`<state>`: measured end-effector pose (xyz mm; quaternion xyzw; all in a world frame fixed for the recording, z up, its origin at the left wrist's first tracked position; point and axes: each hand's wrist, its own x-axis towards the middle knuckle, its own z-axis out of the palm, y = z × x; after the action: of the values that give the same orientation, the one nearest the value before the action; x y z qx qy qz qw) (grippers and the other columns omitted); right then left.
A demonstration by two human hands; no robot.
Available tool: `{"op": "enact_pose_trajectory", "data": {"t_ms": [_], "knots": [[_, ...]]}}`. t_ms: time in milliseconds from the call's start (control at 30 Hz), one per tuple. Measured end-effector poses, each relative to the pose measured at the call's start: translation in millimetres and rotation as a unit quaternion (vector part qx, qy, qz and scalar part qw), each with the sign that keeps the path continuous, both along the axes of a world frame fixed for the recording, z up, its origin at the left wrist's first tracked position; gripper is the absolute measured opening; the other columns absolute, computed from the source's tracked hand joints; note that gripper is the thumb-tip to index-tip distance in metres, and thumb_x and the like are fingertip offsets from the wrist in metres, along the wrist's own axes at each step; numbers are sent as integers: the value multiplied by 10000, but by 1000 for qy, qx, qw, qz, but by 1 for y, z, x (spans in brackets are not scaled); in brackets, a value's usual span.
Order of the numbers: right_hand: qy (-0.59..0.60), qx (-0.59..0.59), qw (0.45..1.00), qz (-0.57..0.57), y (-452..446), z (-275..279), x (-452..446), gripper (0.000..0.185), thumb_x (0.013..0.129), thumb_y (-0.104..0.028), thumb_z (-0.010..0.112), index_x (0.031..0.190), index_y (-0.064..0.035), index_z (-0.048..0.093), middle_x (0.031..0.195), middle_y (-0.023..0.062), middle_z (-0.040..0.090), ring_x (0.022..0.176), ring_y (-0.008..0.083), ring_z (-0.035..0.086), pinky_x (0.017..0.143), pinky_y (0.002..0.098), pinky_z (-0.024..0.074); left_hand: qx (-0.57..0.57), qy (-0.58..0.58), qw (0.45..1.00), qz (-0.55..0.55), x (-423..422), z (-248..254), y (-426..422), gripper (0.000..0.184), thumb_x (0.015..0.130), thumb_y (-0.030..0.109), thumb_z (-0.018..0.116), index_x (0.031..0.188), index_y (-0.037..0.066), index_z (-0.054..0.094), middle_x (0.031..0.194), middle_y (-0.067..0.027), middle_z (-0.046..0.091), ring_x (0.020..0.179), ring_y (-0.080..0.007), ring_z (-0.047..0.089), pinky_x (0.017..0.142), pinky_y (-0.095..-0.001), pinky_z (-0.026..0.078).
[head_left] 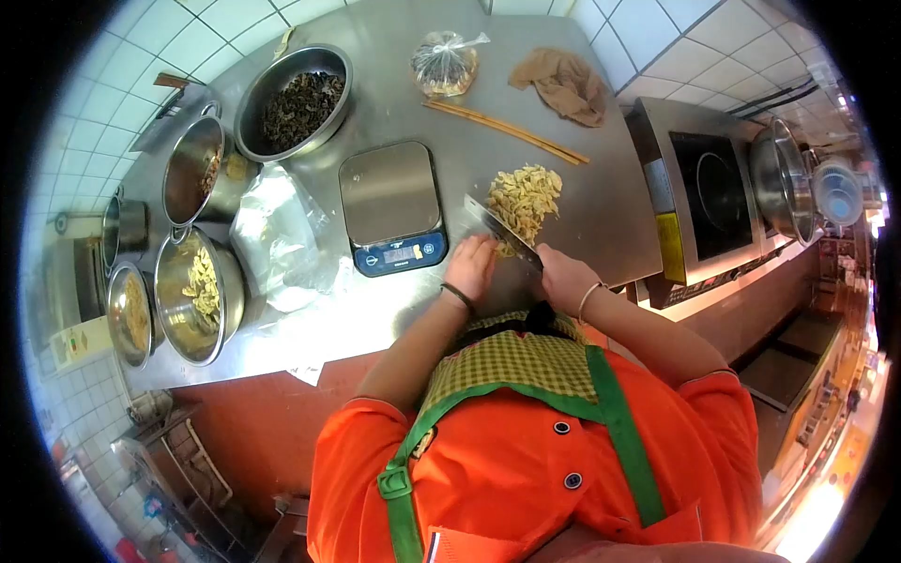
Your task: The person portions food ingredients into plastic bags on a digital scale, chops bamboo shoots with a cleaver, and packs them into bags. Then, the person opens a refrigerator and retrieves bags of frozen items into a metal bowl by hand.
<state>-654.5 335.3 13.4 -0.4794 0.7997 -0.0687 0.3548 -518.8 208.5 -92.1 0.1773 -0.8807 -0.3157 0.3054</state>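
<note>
A knife (501, 228) lies slantwise over the steel table, its blade against a heap of pale yellow sliced food (527, 201). My right hand (565, 280) is wrapped round the knife's handle at the lower right end. My left hand (472, 266) rests left of the blade, its fingers bent together near the heap; what is under the fingertips is hidden. Just left of that hand stands a digital scale (390, 195) with a bare plate and a lit display.
Steel bowls (324, 141) hold dark and pale food at the left, beside clear plastic bags (282, 235). Long chopsticks (507, 131), a tied bag (445, 66) and a brown cloth (563, 84) lie at the back. An induction cooker (718, 192) stands right.
</note>
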Motion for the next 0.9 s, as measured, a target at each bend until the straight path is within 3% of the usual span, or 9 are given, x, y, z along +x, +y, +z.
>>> {"op": "enact_pose_trajectory", "data": {"t_ms": [233, 333, 400, 500, 600, 733, 833, 900], "knots": [[-8, -20, 997, -80, 2, -6, 8, 224, 820, -85, 422, 1026, -5, 385, 989, 254, 530, 896, 424, 523, 744, 470, 429, -18, -12, 999, -40, 6, 3, 3, 192, 718, 17, 552, 909, 24, 565, 930, -125, 542, 853, -302, 524, 747, -360, 444], [-5, -105, 992, -63, 7, 4, 9, 225, 820, -81, 415, 1031, -7, 387, 985, 255, 534, 881, 428, 526, 739, 471, 431, -11, -3, 999, -33, 1, 10, 3, 177, 719, 25, 552, 895, 26, 560, 930, -129, 541, 857, -302, 522, 752, -364, 441], [-24, -8, 999, -21, 0, 15, 11, 233, 822, -83, 414, 1041, -7, 390, 966, 256, 538, 881, 422, 528, 734, 469, 432, -8, -16, 999, -32, 1, 12, 3, 167, 719, 30, 552, 886, 25, 557, 930, -131, 541, 858, -303, 521, 756, -365, 439], [-15, 13, 1000, -11, -4, 2, 12, 246, 823, -83, 413, 1055, -6, 394, 960, 255, 541, 879, 415, 531, 741, 465, 430, -17, -42, 997, -56, 1, 5, 3, 163, 711, 40, 558, 872, 19, 548, 930, -134, 541, 855, -308, 521, 768, -366, 438], [19, -75, 997, -1, 7, -40, 15, 259, 823, -84, 414, 1068, -3, 387, 957, 249, 546, 872, 413, 535, 740, 466, 430, -35, -29, 998, -53, 2, -1, -1, 178, 697, 45, 559, 873, 16, 549, 926, -128, 543, 852, -305, 521, 771, -367, 441], [-5, -33, 996, -79, -1, 0, 15, 245, 824, -86, 416, 1054, -6, 387, 955, 243, 548, 865, 411, 538, 738, 465, 433, -48, -24, 996, -77, 8, -4, 1, 176, 686, 43, 553, 860, 21, 561, 940, -119, 549, 866, -294, 528, 779, -356, 446], [-9, -48, 997, -63, 2, 16, 18, 216, 825, -86, 420, 1025, -10, 391, 957, 240, 550, 869, 406, 541, 742, 460, 435, -49, -32, 995, -84, 10, -5, 3, 161, 699, 49, 543, 856, 22, 569, 946, -117, 554, 871, -289, 534, 779, -349, 450], [-14, 56, 998, -8, -5, 22, 21, 181, 825, -85, 420, 990, -13, 399, 946, 244, 550, 876, 402, 541, 744, 457, 434, -53, -48, 994, -88, 9, -5, 0, 152, 710, 55, 537, 854, 22, 571, 947, -117, 556, 871, -288, 536, 779, -346, 453]]}}
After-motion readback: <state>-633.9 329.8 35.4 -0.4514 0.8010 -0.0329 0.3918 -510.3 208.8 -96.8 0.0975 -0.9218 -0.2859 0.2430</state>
